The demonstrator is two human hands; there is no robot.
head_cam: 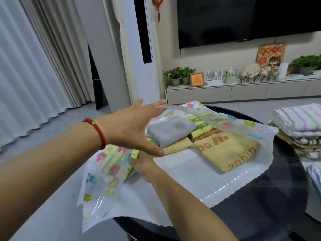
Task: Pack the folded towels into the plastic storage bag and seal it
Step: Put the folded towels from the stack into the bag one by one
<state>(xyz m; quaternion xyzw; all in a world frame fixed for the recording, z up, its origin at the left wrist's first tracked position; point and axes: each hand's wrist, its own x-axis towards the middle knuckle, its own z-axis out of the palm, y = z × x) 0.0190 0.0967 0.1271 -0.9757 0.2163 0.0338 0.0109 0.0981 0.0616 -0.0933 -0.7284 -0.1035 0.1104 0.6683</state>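
The storage bag (199, 181) is lying flat across the dark round table (286, 197), its mouth toward the person. It is thin, floppy film, likely slippery and light, so it will probably sag unless held by the stiffer rim strip. The upper flap (199, 113) is being lifted along that strip on the bag's far side.

Inside the bag: a grey towel (171, 130) sitting on top, a yellow towel (227, 152) beside it on the bag's right, and a green-checked towel (199, 123) behind it. All look soft and compressible, light, best taken by the folded edge or pushed flat-handed.

The left hand (132, 124) is spread wide, fingers straight, fingertips touching the raised flap; it is pinching nothing visible. The right hand (145, 164) is reaching into the bag's mouth under the left hand; its fingers are hidden by towels and film, so the grip cannot be told.

More folded towels (298, 122) are waiting stacked just off the bag's right edge.
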